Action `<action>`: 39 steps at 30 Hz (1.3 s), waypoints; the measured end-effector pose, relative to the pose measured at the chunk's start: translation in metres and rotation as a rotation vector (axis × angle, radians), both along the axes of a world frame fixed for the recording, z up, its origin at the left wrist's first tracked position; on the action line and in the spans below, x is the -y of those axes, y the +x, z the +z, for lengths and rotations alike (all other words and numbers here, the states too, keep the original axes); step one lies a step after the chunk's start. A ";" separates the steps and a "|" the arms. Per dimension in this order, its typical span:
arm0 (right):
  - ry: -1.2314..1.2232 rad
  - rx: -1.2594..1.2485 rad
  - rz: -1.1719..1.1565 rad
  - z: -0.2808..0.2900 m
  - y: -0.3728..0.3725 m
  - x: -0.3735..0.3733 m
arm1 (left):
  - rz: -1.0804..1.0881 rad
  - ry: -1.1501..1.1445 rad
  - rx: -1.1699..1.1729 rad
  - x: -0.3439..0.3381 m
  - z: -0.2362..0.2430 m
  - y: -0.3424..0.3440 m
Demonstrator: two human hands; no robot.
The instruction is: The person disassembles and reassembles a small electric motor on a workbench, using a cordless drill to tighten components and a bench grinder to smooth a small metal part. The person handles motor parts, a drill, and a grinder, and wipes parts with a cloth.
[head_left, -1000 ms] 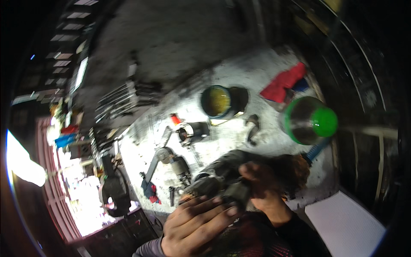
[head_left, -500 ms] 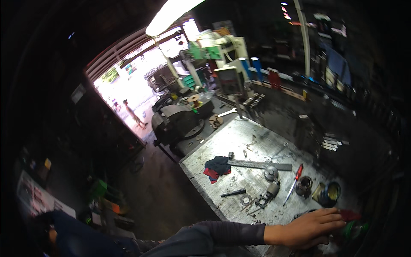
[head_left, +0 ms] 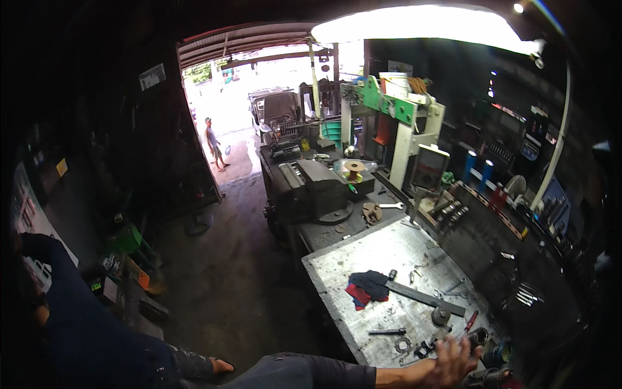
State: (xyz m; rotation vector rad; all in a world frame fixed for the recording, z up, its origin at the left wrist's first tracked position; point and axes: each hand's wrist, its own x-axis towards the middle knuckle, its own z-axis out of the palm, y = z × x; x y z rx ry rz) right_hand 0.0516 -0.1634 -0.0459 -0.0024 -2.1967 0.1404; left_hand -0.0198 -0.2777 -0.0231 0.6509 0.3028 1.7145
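My left hand reaches in from the lower edge over the near right part of the metal-topped workbench. Its fingers are spread and slightly blurred, and I see nothing held in them. A dark cylindrical metal part stands right beside the fingertips. Just beyond lies a screwdriver with a red handle, its shaft partly covered by the hand. A dark round container sits to the right. Left of the hand are a small ring-shaped part and a black rod. My right hand is out of view.
A dark blue and red cloth, a flat metal bar and a round metal piece lie farther up the bench. Beyond stands a big dark machine. A person in dark blue fills the lower left; another stands outside.
The view has swung, levelling and shifting the bench lower and to the right. My left hand has gone from stretched flat over the bench's near right end to raised, spread fingers.
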 end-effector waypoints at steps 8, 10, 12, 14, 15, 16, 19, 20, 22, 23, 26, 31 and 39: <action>-0.426 0.326 -0.131 -0.055 -0.090 0.031 | 0.392 -0.221 -0.636 0.185 -0.055 -0.147; -0.304 0.465 -0.084 -0.078 -0.098 0.082 | 0.626 -0.379 -0.589 0.227 -0.077 -0.185; -0.433 0.429 0.047 -0.088 -0.105 0.133 | 0.689 -0.493 -0.421 0.272 -0.094 -0.210; -0.791 0.727 0.002 -0.081 -0.114 0.163 | 0.716 -0.640 -0.327 0.303 -0.102 -0.230; -0.979 0.879 -0.024 -0.077 -0.117 0.178 | 0.750 -0.689 -0.357 0.313 -0.104 -0.237; -0.937 0.834 -0.006 -0.073 -0.121 0.190 | 0.769 -0.780 -0.369 0.319 -0.105 -0.245; -0.800 0.683 0.043 -0.065 -0.132 0.207 | 0.845 -0.776 -0.334 0.330 -0.110 -0.265; -0.886 0.703 0.020 -0.065 -0.137 0.208 | 0.862 -0.781 -0.352 0.335 -0.116 -0.275; -1.048 0.757 -0.017 -0.069 -0.151 0.207 | 0.917 -0.771 -0.373 0.351 -0.144 -0.290; -1.110 0.692 -0.079 -0.072 -0.161 0.207 | 0.980 -0.814 -0.371 0.366 -0.167 -0.298; -0.985 0.694 -0.067 -0.077 -0.204 0.193 | 1.166 -1.189 -0.239 0.432 -0.265 -0.303; -0.782 0.378 0.202 -0.054 -0.301 0.166 | 0.615 -2.098 -0.532 0.561 -0.438 -0.219; -0.883 0.271 0.227 0.038 -0.545 0.167 | 0.656 -1.999 0.118 0.617 -0.488 -0.305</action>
